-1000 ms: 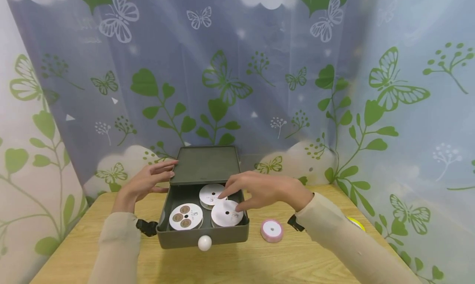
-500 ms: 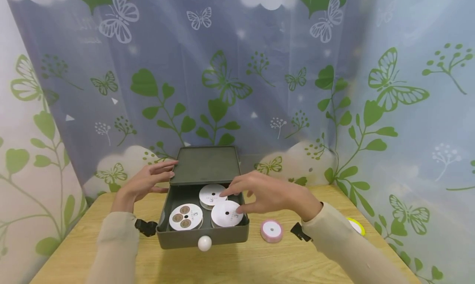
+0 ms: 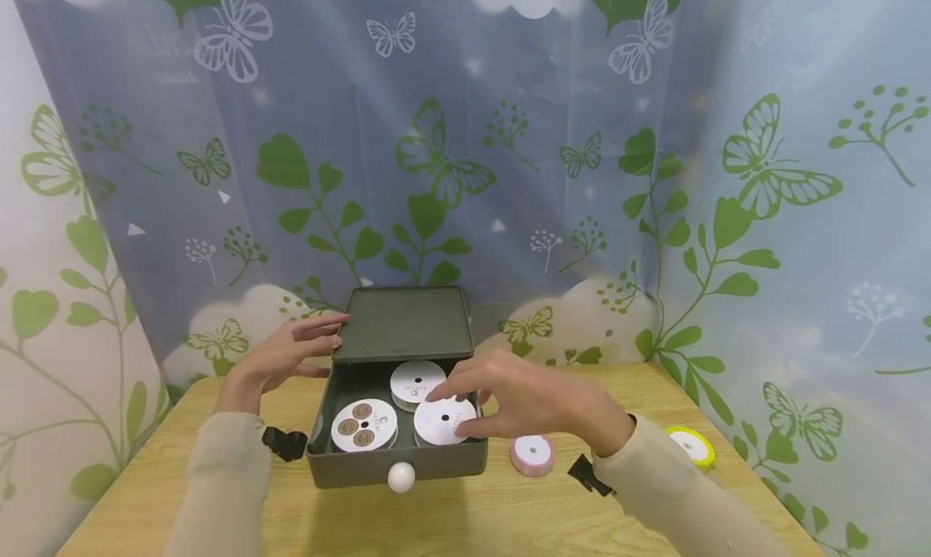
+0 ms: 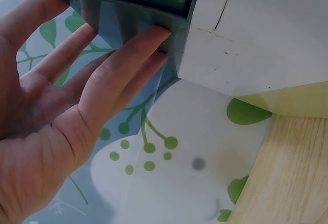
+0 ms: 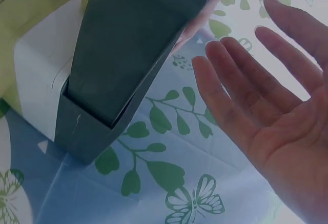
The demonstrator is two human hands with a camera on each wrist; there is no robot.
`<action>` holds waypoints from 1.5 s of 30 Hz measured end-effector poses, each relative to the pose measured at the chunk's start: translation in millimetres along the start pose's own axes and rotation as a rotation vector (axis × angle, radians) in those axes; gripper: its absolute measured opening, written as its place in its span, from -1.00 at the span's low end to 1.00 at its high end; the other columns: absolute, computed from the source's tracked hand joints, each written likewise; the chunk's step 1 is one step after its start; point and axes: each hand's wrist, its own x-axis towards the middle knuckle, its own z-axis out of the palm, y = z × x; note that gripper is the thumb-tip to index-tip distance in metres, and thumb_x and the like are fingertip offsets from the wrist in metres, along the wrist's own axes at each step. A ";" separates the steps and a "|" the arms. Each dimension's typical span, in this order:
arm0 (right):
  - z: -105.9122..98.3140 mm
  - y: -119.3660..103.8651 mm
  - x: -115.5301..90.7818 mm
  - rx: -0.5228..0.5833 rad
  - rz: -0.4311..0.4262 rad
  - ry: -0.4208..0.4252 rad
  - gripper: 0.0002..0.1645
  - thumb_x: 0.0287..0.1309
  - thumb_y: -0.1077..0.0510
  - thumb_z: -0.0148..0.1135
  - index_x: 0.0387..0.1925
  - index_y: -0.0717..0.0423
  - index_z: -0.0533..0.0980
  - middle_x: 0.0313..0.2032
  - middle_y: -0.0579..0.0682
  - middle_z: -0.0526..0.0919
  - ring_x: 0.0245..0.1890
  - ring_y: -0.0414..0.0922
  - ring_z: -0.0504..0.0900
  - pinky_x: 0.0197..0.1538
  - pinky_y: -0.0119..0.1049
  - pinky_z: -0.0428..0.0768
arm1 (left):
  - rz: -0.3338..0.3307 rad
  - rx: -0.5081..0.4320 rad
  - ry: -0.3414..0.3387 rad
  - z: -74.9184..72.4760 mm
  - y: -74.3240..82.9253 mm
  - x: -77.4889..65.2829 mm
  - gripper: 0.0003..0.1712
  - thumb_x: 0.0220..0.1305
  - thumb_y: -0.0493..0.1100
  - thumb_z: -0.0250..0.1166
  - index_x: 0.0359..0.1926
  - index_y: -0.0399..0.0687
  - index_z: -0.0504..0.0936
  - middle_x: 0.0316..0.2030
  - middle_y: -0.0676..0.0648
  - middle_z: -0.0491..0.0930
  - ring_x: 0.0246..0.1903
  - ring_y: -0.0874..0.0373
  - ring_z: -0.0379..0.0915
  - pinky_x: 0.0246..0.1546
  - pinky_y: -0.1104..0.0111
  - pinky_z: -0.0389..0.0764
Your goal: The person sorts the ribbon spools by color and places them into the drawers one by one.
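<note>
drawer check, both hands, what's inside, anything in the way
Left hand touching box, left side. Right hand over front right spool, contact unclear. Front left spool and back spool also in open drawer. Possibly in the way: box's top over drawer's rear.

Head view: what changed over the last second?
The right hand shifted slightly toward the drawer front, over the front-right spool; its sleeve uncovered more of the yellow spool. No clear grasp or release. Left hand stays at the box; drawer spools haven't moved.
</note>
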 end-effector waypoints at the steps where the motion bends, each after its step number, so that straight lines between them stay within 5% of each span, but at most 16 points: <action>1: 0.7 -1.7 -0.4 0.007 0.002 -0.003 -0.52 0.24 0.15 0.47 0.18 0.13 0.64 0.04 0.04 0.77 -0.03 -0.10 0.74 -0.14 -0.60 0.69 | 0.000 -0.001 0.001 0.2 0.2 -0.1 -0.20 0.55 -0.03 0.21 0.64 -0.07 0.09 0.63 -0.31 -0.03 0.56 -0.40 -0.03 0.21 -0.01 0.68; 19: 24.0 -22.4 -0.5 0.005 -0.061 0.027 -0.59 0.25 0.14 0.47 0.12 0.12 0.66 -0.04 -0.01 0.78 -0.10 -0.19 0.75 -0.13 -0.68 0.63 | 0.011 0.014 -0.010 -1.5 -1.6 0.3 -0.20 0.56 -0.03 0.20 0.64 -0.07 0.09 0.63 -0.32 -0.05 0.56 -0.42 -0.03 0.23 -0.04 0.67; 26: 33.9 -28.2 2.1 -0.021 -0.129 0.106 -0.67 0.18 0.23 0.49 -0.01 0.17 0.70 -0.13 -0.03 0.81 -0.10 -0.20 0.76 0.05 -0.59 0.63 | 0.011 0.015 -0.012 -1.7 -2.2 0.7 -0.20 0.56 -0.03 0.19 0.64 -0.07 0.07 0.63 -0.32 -0.06 0.56 -0.43 -0.04 0.23 -0.05 0.66; 35: 47.8 -35.2 6.3 0.060 -0.080 0.064 -0.67 0.17 0.25 0.51 -0.01 0.18 0.70 -0.19 0.02 0.77 -0.25 -0.21 0.75 -0.18 -0.78 0.58 | 0.013 0.018 -0.008 -1.6 -1.4 0.2 -0.20 0.56 -0.04 0.19 0.64 -0.07 0.07 0.63 -0.32 -0.06 0.56 -0.42 -0.04 0.24 -0.07 0.65; 45: 61.3 -36.8 11.4 -0.105 -0.047 0.103 -0.68 0.12 0.18 0.55 -0.07 0.10 0.73 -0.25 -0.09 0.81 -0.36 -0.37 0.72 -0.19 -0.80 0.51 | 0.002 0.020 -0.004 0.4 -0.6 -0.5 -0.20 0.55 -0.02 0.20 0.64 -0.06 0.08 0.63 -0.32 -0.06 0.56 -0.43 -0.05 0.25 -0.08 0.64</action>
